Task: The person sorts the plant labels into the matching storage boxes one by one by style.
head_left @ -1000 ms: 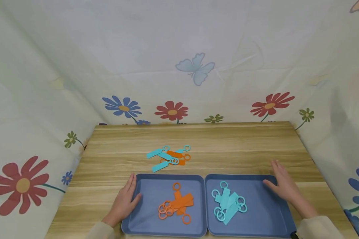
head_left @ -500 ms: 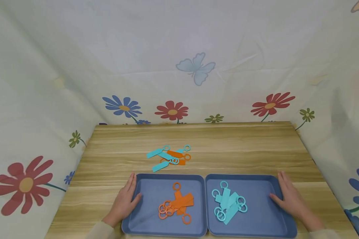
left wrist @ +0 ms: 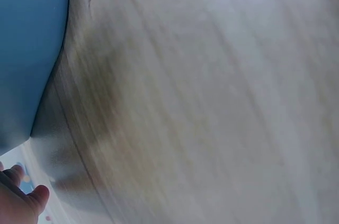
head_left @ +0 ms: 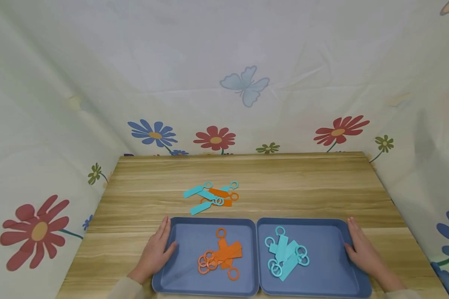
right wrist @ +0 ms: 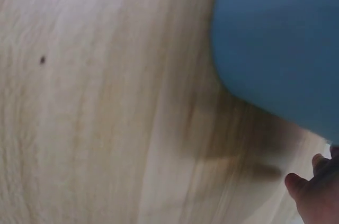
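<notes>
Two shallow blue trays stand side by side, their near walls touching. In the left tray [head_left: 183,278] lies a heap of orange key tags [head_left: 230,252] with rings. The right tray [head_left: 333,278] holds turquoise key tags [head_left: 289,263]. My left hand [head_left: 155,251] rests along the left tray's outer side, fingers straight, thumb over the rim. On the far side, my right hand [head_left: 366,253] lies against the right tray's outer wall in the same way. Both wrist views show a tray's outer wall [left wrist: 26,49] and a few fingertips [right wrist: 296,184] beyond its corner.
Behind the left tray, a mixed pile of turquoise tags [head_left: 200,208] and orange tags [head_left: 219,193] lies on the wooden table [head_left: 303,182]. A flower-printed cloth [head_left: 292,99] rises at the table's back edge and along both sides.
My right hand has come from above the right tray's far corner down to its outer side, moving right and nearer. The left hand, trays and tags keep their places.
</notes>
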Action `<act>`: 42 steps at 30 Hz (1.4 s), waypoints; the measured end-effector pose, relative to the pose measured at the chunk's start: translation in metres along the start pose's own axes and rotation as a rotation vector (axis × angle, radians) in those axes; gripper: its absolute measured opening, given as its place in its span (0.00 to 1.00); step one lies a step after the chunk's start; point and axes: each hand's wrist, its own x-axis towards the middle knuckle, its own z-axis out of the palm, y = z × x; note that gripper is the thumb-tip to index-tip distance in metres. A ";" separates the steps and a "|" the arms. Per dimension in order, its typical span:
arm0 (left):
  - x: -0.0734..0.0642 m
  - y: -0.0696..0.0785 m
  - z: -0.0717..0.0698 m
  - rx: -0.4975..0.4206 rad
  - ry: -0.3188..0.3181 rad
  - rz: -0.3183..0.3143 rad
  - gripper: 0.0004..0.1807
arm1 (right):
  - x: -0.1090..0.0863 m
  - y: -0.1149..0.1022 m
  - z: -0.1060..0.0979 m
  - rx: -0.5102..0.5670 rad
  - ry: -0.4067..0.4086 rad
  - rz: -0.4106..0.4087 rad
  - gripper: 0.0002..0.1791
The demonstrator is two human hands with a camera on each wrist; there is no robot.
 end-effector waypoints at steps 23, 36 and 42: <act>0.005 0.009 -0.015 0.084 -0.030 0.031 0.40 | -0.001 -0.010 0.008 0.062 -0.063 0.182 0.37; 0.072 0.024 -0.053 0.172 -0.008 0.097 0.41 | -0.001 -0.008 0.010 0.051 -0.045 0.197 0.37; 0.107 0.015 -0.046 0.169 -0.031 0.111 0.41 | 0.000 -0.010 0.010 0.057 -0.039 0.203 0.38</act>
